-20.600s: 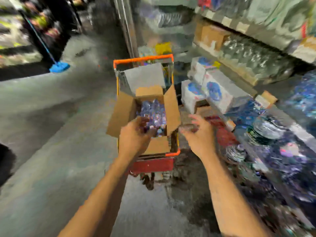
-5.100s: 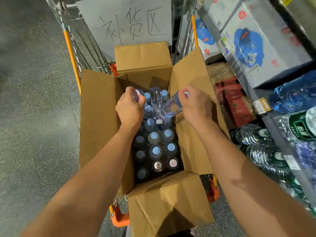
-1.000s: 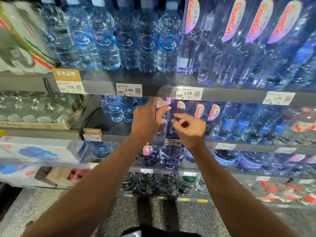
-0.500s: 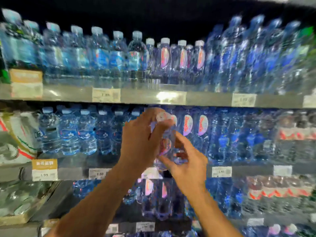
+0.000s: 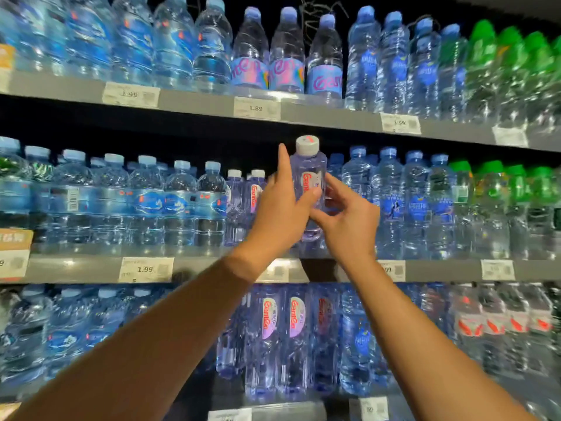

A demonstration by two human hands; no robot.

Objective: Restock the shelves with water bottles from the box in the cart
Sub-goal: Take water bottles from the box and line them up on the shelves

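A clear bottle (image 5: 309,174) with a white cap and a red-lettered label stands upright just above the middle shelf (image 5: 212,267), in front of a gap in the row. My left hand (image 5: 280,211) grips it from the left, thumb across the front and index finger pointing up beside it. My right hand (image 5: 344,220) holds its lower right side with thumb and fingers. Two matching white-capped bottles (image 5: 253,196) stand on the shelf right beside my left hand. The cart and box are out of view.
Blue-capped water bottles (image 5: 145,202) fill the middle shelf on the left and right, green-capped bottles (image 5: 498,205) sit at the far right. The upper shelf (image 5: 334,118) and the lower rows of bottles (image 5: 282,335) are packed. Price tags (image 5: 145,269) line the shelf edges.
The view has risen and steadied. Both hands have lifted the white-capped bottle upright to the middle shelf's gap; my left index finger now points up.
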